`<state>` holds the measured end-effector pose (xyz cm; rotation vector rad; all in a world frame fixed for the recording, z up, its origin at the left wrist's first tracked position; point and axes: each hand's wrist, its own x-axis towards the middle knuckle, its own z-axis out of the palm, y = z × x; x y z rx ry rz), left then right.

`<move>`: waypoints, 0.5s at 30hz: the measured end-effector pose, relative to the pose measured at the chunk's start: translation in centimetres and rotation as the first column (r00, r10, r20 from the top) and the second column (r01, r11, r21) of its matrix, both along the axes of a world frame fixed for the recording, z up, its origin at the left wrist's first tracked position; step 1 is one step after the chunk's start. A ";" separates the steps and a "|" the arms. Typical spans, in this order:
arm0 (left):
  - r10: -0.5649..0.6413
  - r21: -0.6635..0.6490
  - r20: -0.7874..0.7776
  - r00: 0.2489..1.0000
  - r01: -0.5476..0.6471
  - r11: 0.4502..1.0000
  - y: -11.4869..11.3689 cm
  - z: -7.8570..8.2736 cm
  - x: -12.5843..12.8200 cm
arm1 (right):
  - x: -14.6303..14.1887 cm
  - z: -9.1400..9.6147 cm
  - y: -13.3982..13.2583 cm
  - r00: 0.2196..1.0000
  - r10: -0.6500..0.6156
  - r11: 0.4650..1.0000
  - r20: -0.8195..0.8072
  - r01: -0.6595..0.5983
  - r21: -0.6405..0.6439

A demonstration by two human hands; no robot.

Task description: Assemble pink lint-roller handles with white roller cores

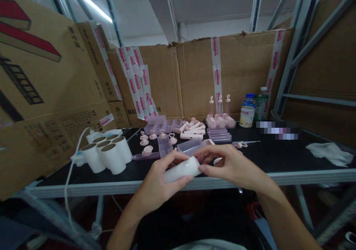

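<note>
Nearest the camera, just in front of the near edge of the black worktable [278, 161], both hands meet on a small white cylindrical roll [182, 169] held in the air, lying almost level. The left hand [158, 181] cradles it from below, thumb over the top and fingers curled closed round its left half; the right hand [230, 165] pinches the roll's right end between thumb and fingertips, the other fingers loosely bent. The roll looks light and fairly stiff, with a smooth, slightly glossy skin that could slip — a grip round the middle of the barrel seems safest, since the ends may be hollow and could crush. Left of the roll, on the table, stands a cluster of white paper rolls with brown cardboard cores [107, 153], upright and touching one another, with a white cable [72, 157] trailing past them over the table edge. Just beyond the roll lie clear lilac plastic trays [191, 145] and small pink heart-topped caps [152, 135], close enough to be knocked by a careless reach. Farther behind it sit a heap of pale pink plastic handles [191, 129] and three upright pink assembled rollers [219, 113]. Right of those stand two plastic bottles [253, 111], and well to the roll's right lies a crumpled white cloth [330, 152]. Taped brown cardboard boxes [194, 76] wall in the table — behind and to the left.
</note>
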<state>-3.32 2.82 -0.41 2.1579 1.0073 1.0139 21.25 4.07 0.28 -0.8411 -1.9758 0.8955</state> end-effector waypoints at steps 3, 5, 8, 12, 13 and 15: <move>0.016 0.014 -0.017 1.000 -0.016 1.000 -0.1 0.1 0.1 | 0.1 -0.1 0.0 1.000 0.012 1.000 0.007 -0.012 -0.015; 0.014 0.004 -0.011 1.000 -0.014 1.000 -0.2 0.1 0.2 | 0.1 -0.2 0.1 0.999 0.046 0.999 0.019 -0.045 -0.018; -0.005 -0.019 -0.006 1.000 0.004 1.000 -0.1 -0.1 0.4 | 0.2 -0.4 0.2 0.994 0.095 0.995 0.058 -0.095 0.002; -0.008 -0.034 -0.020 1.000 0.008 0.999 0.2 -0.3 0.5 | 0.1 -0.7 0.4 0.994 0.091 0.995 0.069 -0.092 0.021; -0.008 -0.039 -0.023 1.000 0.007 0.999 0.2 -0.3 0.5 | 0.1 -0.7 0.4 0.994 0.090 0.996 0.068 -0.092 0.021; -0.008 -0.045 -0.023 1.000 0.007 0.999 0.4 -0.3 0.4 | 0.0 -0.7 0.6 0.994 0.088 0.996 0.064 -0.089 0.019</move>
